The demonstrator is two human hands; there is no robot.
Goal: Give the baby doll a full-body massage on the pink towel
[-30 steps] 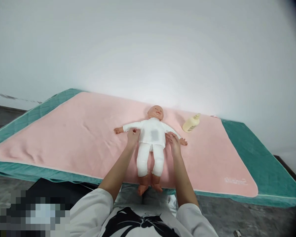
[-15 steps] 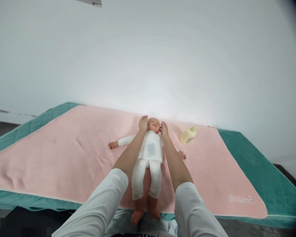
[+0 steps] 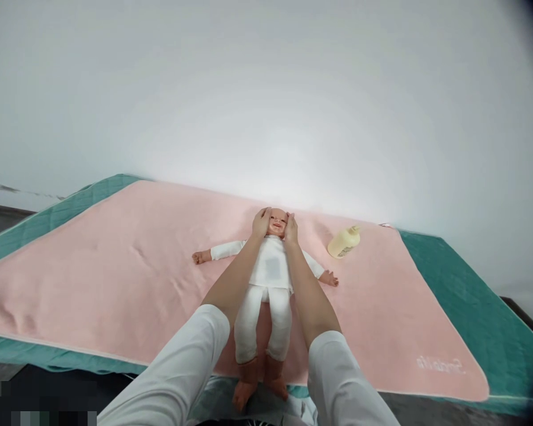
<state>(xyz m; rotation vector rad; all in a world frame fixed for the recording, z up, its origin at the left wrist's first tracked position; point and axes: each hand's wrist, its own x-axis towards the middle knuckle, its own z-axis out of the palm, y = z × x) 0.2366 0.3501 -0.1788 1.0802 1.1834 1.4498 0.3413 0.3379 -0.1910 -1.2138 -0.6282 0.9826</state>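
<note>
A baby doll [image 3: 272, 271] in a white top and white trousers lies face up, its arms spread and its bare feet towards me. My left hand [image 3: 261, 223] rests flat along the left side of the doll's head, fingers stretched upward. On the other side, my right hand [image 3: 292, 228] lies against the cheek and temple, its fingers also extended. The face shows between my two palms. A pale grey patch marks the front of the top. Right of the doll, a pale yellow pump bottle [image 3: 343, 242] leans over on the blanket.
Under the doll is a pink blanket [image 3: 128, 266], spread over a green quilted cover [image 3: 466, 284] that shows along the edges. A white wall [image 3: 266, 100] rises directly behind. The doll's feet reach past the front edge.
My right hand has moved inward, from beside the doll's head to touching it. My left hand has shifted slightly right, onto the side of the face. The view has tilted a little.
</note>
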